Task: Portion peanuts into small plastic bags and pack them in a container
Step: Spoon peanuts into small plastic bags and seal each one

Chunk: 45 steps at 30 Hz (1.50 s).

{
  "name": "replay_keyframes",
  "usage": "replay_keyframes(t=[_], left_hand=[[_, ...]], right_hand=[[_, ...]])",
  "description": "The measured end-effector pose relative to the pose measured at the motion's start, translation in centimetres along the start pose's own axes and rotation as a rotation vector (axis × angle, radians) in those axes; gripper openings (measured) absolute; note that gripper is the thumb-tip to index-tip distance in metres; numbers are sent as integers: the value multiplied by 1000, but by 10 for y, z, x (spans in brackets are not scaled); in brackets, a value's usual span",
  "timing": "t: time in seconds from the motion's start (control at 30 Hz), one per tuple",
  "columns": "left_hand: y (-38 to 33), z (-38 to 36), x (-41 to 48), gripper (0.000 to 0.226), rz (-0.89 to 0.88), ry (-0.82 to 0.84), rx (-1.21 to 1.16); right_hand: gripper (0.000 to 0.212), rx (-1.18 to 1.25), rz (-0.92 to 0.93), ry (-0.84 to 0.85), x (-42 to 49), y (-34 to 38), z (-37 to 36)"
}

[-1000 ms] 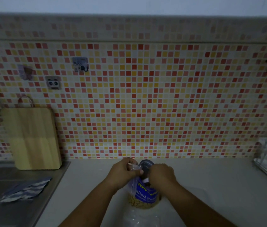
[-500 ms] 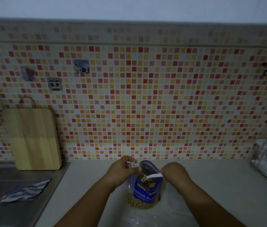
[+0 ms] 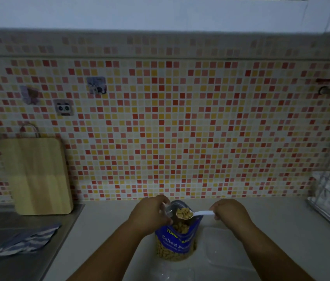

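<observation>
Now the right grip [image 3: 232, 213] is drawing out to the right of the peanut pouch [image 3: 177, 242], pinching the tail end of a white plastic spoon [image 3: 201, 213]. A second ago it was sitting down over the pouch mouth, and half a second ago the spoon was only just emerging. The spoon bowl is now riding level just above the mouth, heaped with peanuts [image 3: 184, 213]. The left grip [image 3: 152, 217] is keeping its place, fingers curled round the pouch's upper left edge and holding the mouth open. The pouch is standing upright on the pale surface [image 3: 281, 230], between the two forearms. Judging from this, one scoop is loaded and waiting to be tipped into a small bag. No filled bag is showing, so portioning is looking barely begun. Reading the rest is proving hard, as the light is dim. The right fingertips are hiding behind the back of the hand. Some clear plastic [image 3: 172, 271] is lying in front of the pouch, running off the lower edge; possibly the small bags, cannot say. A clear container [image 3: 226, 248] is lying just right of the pouch, partly under the right forearm; box or lid, cannot tell.
</observation>
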<state>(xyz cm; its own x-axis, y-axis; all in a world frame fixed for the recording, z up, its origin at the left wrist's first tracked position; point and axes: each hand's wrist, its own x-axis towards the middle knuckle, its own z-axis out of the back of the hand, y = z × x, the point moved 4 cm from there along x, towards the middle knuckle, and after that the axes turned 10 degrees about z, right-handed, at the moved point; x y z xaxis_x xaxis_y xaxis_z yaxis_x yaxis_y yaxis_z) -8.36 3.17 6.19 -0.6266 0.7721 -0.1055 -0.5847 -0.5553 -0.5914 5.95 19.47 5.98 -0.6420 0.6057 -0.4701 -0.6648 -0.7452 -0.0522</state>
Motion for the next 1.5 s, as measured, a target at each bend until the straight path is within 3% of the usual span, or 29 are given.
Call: replay_keyframes(t=[0.23, 0.63, 0.87, 0.93, 1.07, 1.2, 1.33, 1.5], left_hand=[[-7, -4, 7, 60, 2, -32, 162], [-20, -15, 17, 64, -21, -17, 244], [-26, -20, 17, 58, -50, 6, 179], [-25, -20, 17, 52, -54, 2, 136], [-23, -19, 16, 42, -76, -16, -37], [-22, -15, 13, 38, -94, -84, -300], [-16, -13, 10, 30, -34, -91, -671], [-8, -4, 6, 30, 36, -33, -1015]], right_hand=[[43, -59, 23, 3, -9, -5, 14], [45, -113, 75, 136, -3, 8, 23], [46, -90, 90, 56, -2, 20, 29], [42, -27, 110, -61, -8, 24, 33], [29, 194, 225, -463, -30, 27, 41], [30, -56, 395, -704, -60, 44, 60], [17, -377, 564, -1052, -88, 58, 75], [20, -265, 435, -1219, -98, 37, 86]])
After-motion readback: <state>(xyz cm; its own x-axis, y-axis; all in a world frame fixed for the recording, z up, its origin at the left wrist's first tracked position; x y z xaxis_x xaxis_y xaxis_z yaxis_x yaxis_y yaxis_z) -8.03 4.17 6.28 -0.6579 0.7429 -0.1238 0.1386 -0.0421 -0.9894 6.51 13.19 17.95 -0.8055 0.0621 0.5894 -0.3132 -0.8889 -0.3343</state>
